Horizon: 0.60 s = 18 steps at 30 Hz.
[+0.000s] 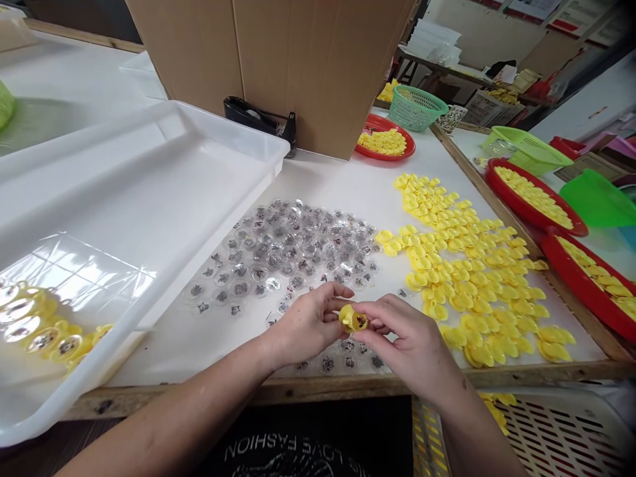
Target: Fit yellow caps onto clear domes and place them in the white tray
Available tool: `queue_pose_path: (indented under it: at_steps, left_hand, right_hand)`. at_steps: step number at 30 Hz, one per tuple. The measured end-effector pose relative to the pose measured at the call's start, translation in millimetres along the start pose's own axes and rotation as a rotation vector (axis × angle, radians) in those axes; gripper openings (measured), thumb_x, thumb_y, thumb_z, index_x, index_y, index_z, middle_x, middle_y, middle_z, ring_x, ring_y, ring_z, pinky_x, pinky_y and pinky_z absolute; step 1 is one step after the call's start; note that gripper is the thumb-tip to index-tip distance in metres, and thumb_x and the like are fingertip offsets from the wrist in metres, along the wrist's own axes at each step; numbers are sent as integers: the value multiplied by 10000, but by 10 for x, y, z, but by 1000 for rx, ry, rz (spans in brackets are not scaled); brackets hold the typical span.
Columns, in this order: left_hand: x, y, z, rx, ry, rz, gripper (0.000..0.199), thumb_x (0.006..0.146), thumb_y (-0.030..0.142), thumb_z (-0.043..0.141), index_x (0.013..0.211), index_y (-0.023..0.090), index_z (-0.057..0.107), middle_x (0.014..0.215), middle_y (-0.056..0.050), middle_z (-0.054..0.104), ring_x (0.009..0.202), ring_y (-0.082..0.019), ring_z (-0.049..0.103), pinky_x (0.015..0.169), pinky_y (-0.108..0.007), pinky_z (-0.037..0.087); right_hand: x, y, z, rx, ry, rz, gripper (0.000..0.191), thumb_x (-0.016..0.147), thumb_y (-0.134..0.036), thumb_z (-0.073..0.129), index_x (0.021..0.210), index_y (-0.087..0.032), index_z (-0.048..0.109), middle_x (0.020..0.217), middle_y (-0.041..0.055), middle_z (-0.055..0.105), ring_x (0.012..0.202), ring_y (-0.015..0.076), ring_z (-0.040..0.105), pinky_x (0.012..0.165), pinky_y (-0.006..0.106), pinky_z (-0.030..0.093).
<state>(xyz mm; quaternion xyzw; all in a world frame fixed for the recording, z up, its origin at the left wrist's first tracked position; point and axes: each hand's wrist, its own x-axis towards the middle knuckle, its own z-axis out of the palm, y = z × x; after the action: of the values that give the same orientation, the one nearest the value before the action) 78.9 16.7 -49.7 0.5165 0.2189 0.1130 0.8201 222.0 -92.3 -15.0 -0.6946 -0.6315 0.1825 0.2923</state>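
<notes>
Between both hands, low over the near edge of the table, is a small yellow plastic piece (354,319) with a dark printed picture on its round face. My left hand (313,321) pinches it from the left. On its right side the fingers and thumb of my right hand (397,331) press against it. Just beyond the hands lies a spread of clear round discs (298,245) with dark printed pictures. To the right is a large pile of plain yellow plastic pieces (467,265).
A white plastic tray (213,132) on the left holds several yellow pieces with pictures. Behind stand a tall cardboard box (278,59) and a black tape dispenser (261,122). Red plates (534,195) of yellow pieces, a green basket (417,109) and a wooden table edge (497,205) are at the right.
</notes>
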Motion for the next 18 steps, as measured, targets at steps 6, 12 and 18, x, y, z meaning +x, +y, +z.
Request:
queue_pose_path:
  at_steps: [6, 12, 18]
  left_hand:
    - [-27, 11, 1, -25, 5, -10, 367, 740, 38, 551, 1078, 150, 461, 940, -82, 653, 809, -166, 632, 738, -331, 482]
    - [-2, -77, -33, 50, 20, 44, 356, 737, 204, 677, 1008, 165, 449, 882, -70, 640, 809, -198, 633, 697, -341, 500]
    - [-9, -82, -50, 243, 83, 132, 303, 776, 187, 622, 1029, 188, 455, 997, -66, 600, 765, -143, 613, 663, -289, 498]
  right_hand:
    - [4, -3, 66, -95, 42, -25, 214, 808, -149, 642, 999, -245, 629, 819, 9, 576, 721, 155, 597, 639, 265, 482]
    - [-2, -39, 144, -24, 46, -28, 202, 799, -113, 632, 955, -241, 632, 800, -5, 545, 693, 130, 568, 608, 239, 463]
    - [-28, 133, 177, 357, 89, 194, 294, 795, -244, 680, 1077, -260, 598, 998, 28, 562, 809, 157, 569, 675, 264, 493]
